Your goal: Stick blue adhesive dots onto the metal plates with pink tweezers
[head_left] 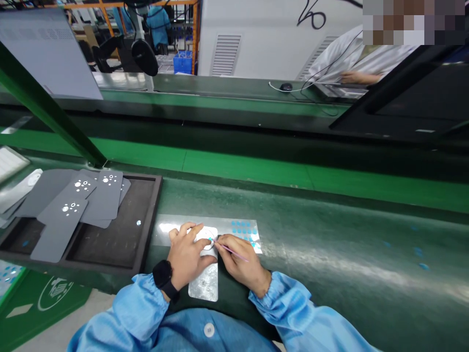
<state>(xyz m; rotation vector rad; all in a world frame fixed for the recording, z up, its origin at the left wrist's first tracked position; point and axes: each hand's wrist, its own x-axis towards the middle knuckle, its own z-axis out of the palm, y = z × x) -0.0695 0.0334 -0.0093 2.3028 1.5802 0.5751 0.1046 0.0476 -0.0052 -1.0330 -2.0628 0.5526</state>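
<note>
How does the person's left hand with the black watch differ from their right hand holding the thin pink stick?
The left hand wears a black wristwatch, while the right hand shows no watch. The left hand's fingers rest on a white rounded piece, while the right hand pinches a thin pink stick, its tip at that piece. Both hands are bare and emerge from gathered light blue sleeves.

one left hand [186, 256], one right hand [240, 261], one pink stick [232, 250], three holed plates [62, 234]
</note>
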